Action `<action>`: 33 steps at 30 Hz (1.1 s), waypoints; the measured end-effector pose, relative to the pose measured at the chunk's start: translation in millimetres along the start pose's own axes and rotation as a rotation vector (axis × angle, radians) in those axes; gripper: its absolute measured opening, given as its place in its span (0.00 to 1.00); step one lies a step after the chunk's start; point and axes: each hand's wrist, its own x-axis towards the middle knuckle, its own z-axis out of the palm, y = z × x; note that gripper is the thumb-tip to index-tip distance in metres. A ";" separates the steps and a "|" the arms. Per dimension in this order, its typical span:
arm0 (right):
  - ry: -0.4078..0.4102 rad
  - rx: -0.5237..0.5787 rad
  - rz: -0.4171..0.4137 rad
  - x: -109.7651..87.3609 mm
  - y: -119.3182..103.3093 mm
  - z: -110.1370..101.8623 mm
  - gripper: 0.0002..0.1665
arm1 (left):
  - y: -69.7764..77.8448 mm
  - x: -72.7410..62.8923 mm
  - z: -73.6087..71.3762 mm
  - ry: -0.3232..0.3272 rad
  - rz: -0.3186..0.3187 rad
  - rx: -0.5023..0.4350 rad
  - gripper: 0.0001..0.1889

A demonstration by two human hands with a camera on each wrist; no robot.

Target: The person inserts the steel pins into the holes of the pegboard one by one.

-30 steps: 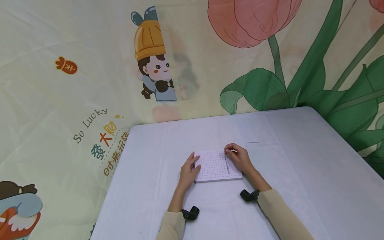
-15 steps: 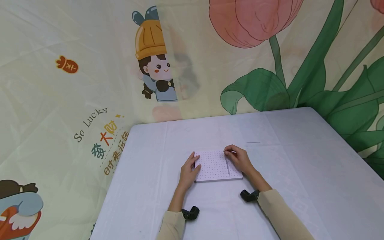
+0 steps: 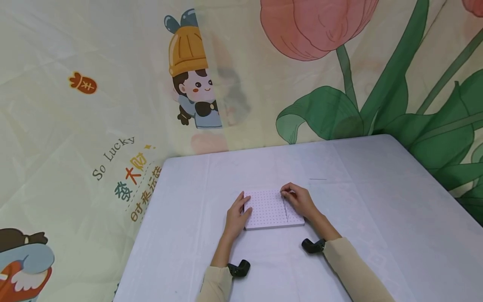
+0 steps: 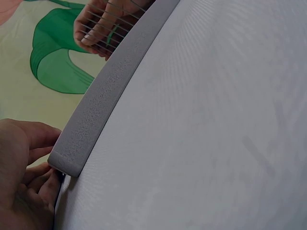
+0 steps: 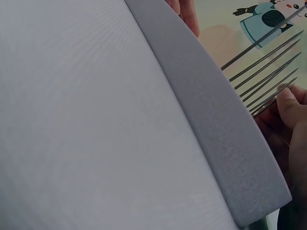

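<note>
A pale, square pegboard (image 3: 266,209) with rows of small holes lies on the table. My left hand (image 3: 236,217) holds its left edge, with fingertips on its top and curled fingers against its side in the left wrist view. Several thin metal rods (image 5: 268,60) stand upright in a row on the right part of the board. At the far end of that row, my right hand (image 3: 299,199) pinches a thin rod between thumb and fingers. Where that rod meets the board is hidden by the board's edge in the right wrist view.
One loose thin rod (image 3: 318,179) lies on the white tablecloth (image 3: 358,209) behind and to the right of the board. A printed cloth backdrop (image 3: 241,50) hangs behind the table. Both wrists wear black cameras (image 3: 313,246).
My right hand stays at the far end of the rod row, its fingertips shifting very slightly left. The left hand and the board hold their places.
</note>
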 end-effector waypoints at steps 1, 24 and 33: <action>0.004 -0.003 -0.003 -0.5 0.0 0.1 0.02 | 0.0 0.1 0.1 0.000 0.004 0.001 0.21; 0.380 -0.251 0.221 8.4 45.4 -83.6 0.11 | -2.3 -0.9 0.7 0.001 0.011 -0.028 0.21; 0.211 -0.308 0.339 9.7 68.5 -92.8 0.11 | -0.8 0.5 0.2 -0.009 -0.001 -0.020 0.20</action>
